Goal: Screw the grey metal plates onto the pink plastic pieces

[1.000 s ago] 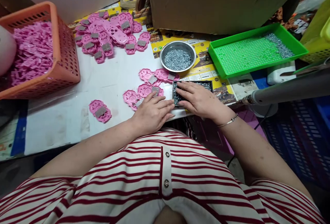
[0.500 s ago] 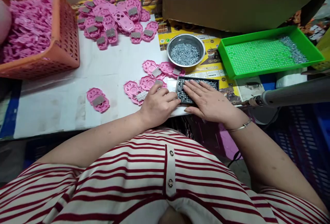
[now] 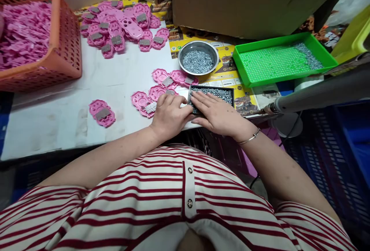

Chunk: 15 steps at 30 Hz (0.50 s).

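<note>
Metal pieces (image 3: 224,95) fill the black tray (image 3: 232,97), right hand (image 3: 216,114) spread flat over them, left hand (image 3: 170,114) curled at the tray's left end (pinching anything? can't tell).

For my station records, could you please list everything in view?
Tabletop: one, white, centre
Black tray: one, black, tabletop's front edge
Metal bowl: one, silvery, behind black tray
Green tray: one, green, back right
Metal bits: many, silvery, in both trays and bowl
Pink parts: many, pink, back pile; four near black tray; one apart, left
Orange basket: one, orange, left
Pink pieces: many, pink, in basket
Cardboard box: one, brown, back
Printed sheet: count unclear, yellow, under bowl
Pole: one, grey, right
Blue crates: count unclear, blue, lower right
Striped top: one, cream-and-red, front
Bracelet: one, silvery, right wrist
Left hand: one, bare, beside black tray
Right hand: one, bare, over black tray
</note>
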Each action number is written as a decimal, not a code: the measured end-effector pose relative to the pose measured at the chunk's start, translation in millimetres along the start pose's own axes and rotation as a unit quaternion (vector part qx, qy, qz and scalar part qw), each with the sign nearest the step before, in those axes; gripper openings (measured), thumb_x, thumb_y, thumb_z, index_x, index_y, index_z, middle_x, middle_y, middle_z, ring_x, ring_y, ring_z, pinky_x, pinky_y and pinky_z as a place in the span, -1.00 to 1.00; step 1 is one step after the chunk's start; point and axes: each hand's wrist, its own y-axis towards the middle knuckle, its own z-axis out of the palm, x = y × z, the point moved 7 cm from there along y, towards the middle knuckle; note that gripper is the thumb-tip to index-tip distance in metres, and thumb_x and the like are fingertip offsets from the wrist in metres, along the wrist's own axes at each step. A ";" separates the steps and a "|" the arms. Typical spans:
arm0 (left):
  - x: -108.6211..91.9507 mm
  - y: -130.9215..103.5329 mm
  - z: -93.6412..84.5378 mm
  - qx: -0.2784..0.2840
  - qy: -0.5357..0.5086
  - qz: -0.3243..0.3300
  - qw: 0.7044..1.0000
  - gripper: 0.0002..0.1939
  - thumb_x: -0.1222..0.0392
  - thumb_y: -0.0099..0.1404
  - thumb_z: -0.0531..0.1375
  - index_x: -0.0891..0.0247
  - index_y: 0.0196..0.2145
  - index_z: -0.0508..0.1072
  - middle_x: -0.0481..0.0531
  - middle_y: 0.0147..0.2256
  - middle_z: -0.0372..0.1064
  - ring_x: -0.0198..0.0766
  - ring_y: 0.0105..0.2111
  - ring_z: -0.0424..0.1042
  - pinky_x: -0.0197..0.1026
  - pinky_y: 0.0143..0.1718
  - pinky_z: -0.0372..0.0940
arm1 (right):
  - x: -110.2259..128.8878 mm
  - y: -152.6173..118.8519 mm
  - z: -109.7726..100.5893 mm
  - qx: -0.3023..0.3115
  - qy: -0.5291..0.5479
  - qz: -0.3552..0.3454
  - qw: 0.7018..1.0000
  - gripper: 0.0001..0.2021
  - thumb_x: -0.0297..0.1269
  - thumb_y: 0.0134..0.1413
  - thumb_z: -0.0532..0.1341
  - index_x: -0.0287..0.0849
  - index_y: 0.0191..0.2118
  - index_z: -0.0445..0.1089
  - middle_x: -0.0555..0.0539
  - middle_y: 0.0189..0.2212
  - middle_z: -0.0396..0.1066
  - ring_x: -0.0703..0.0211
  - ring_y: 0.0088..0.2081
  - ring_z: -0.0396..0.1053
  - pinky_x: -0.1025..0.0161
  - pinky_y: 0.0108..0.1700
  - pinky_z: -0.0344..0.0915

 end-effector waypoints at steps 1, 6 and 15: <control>0.1 -1.1 0.6 0.003 -0.004 -0.005 1.000 -0.68 -0.07 0.39 0.13 0.16 -0.36 0.53 0.10 -0.27 0.47 -0.08 -0.26 0.33 0.05 -0.14 0.15 | -3.4 -1.1 -3.5 -0.028 0.001 0.028 0.999 -0.25 0.16 0.27 -0.09 -0.38 0.32 0.10 -0.34 0.34 0.08 -0.13 0.38 0.06 -0.13 0.37 0.13; 0.8 -8.0 1.4 -0.013 -0.043 -0.018 0.999 -0.72 0.01 0.42 0.12 0.16 -0.36 0.50 0.04 -0.33 0.51 -0.10 -0.25 0.34 0.05 -0.10 0.11 | -12.9 -8.1 -4.9 -0.087 -0.025 0.164 0.982 -0.23 0.14 0.27 -0.10 -0.52 0.27 0.15 -0.48 0.30 0.13 -0.24 0.35 0.12 -0.16 0.34 0.17; 8.1 -10.6 0.7 -0.060 -0.107 -0.028 0.992 -0.85 0.12 0.38 0.20 0.18 -0.33 0.52 -0.03 -0.19 0.59 -0.10 -0.20 0.39 0.05 -0.09 0.06 | 14.6 0.7 3.9 0.014 -0.028 0.038 0.999 -0.39 -0.01 0.33 -0.06 -0.38 0.29 0.17 -0.30 0.33 0.13 -0.10 0.38 0.06 -0.10 0.39 0.13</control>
